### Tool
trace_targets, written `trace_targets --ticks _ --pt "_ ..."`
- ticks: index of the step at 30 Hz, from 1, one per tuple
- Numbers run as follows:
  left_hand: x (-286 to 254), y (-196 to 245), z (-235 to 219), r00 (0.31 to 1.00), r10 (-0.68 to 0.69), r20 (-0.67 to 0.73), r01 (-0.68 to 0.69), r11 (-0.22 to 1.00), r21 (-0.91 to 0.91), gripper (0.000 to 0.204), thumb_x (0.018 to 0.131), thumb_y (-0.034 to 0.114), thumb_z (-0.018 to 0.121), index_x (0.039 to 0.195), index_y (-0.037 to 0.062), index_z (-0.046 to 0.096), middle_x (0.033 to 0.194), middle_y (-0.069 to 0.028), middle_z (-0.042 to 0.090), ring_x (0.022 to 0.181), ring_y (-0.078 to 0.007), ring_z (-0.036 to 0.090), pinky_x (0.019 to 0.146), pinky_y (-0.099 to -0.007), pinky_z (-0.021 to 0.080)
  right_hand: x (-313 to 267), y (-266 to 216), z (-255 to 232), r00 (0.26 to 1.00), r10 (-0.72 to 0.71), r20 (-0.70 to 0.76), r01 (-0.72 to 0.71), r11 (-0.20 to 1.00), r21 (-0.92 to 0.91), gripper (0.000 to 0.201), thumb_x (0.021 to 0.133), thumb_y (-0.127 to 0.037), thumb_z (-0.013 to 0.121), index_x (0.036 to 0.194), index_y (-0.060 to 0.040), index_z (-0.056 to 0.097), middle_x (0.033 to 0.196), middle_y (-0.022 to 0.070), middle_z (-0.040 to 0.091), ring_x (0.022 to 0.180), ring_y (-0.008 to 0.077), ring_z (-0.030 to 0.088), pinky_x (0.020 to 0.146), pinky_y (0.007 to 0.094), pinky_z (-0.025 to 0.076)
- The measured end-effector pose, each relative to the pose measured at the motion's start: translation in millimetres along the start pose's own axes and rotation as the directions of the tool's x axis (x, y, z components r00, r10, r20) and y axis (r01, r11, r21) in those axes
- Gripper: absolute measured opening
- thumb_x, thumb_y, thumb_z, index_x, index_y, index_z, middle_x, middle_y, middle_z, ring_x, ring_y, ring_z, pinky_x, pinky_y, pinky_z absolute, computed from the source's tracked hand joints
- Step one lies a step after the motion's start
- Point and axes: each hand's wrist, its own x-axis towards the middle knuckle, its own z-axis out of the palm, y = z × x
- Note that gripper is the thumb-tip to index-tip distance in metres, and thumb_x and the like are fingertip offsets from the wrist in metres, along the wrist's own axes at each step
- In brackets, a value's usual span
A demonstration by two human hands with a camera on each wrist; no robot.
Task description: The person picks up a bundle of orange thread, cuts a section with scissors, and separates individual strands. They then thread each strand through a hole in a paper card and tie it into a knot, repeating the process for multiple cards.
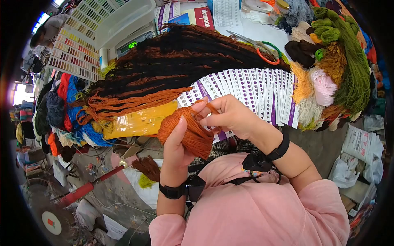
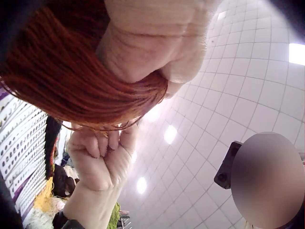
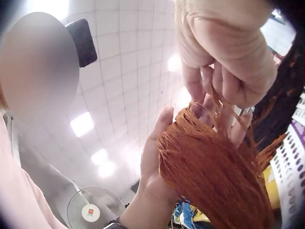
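Note:
A thick skein of rust-orange thread (image 1: pixel 193 137) is held up in front of the person's chest. The left hand (image 1: pixel 177 143) grips it, thumb upright along the near side and fingers mostly hidden behind it. At the skein's upper end, the right hand (image 1: pixel 236 117) pinches a few strands between thumb and curled fingers. In the right wrist view, loose strands of the skein (image 3: pixel 214 176) run up into the right hand's fingers (image 3: pixel 238 90). From the left wrist, the skein (image 2: pixel 81 86) bends round beneath the left hand (image 2: pixel 152 43).
Long black and rust hanks (image 1: pixel 164 61) spread across the table beside fanned punched thread cards (image 1: pixel 250 90). Orange-handled scissors (image 1: pixel 266 53) lie behind. A scale (image 1: pixel 133 45), colour chart (image 1: pixel 74 49) and piles of coloured yarn (image 1: pixel 344 69) surround them. A fan (image 1: pixel 51 221) stands lower left.

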Motion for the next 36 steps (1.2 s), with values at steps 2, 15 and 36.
trace_targets --ticks 2,15,36 --pt "0 -2 -2 1.000 -0.007 -0.020 0.007 1.000 -0.009 0.044 0.087 0.029 0.034 0.119 -0.0013 0.038 0.126 -0.0141 0.034 0.111 -0.0248 0.040 0.088 -0.0441 0.037 1 3 -1 1.000 0.001 0.004 -0.001 1.000 -0.016 0.007 0.070 -0.005 0.057 0.067 0.0006 0.059 0.068 0.0047 0.058 0.053 0.0075 0.050 0.046 0.0214 0.042" --pt "-2 -5 -3 0.998 0.018 -0.054 -0.019 1.000 -0.019 0.045 0.086 0.029 0.037 0.119 -0.0025 0.037 0.125 -0.0137 0.037 0.113 -0.0237 0.038 0.088 -0.0437 0.036 -4 -1 -10 0.998 0.022 0.057 -0.035 0.969 0.246 0.010 0.075 -0.009 0.054 0.073 0.0002 0.059 0.052 -0.0013 0.047 0.043 0.0037 0.038 0.042 0.0191 0.033" --pt "-1 -8 11 0.946 0.038 -0.322 -0.047 0.999 -0.019 0.024 0.081 0.007 0.048 0.103 -0.0010 0.050 0.097 -0.0093 0.054 0.084 -0.0168 0.054 0.071 -0.0306 0.046 0 -1 -5 0.998 -0.033 0.052 0.020 0.972 0.236 0.007 0.070 -0.004 0.058 0.074 0.0017 0.060 0.048 -0.0036 0.042 0.040 0.0024 0.031 0.039 0.0168 0.021"
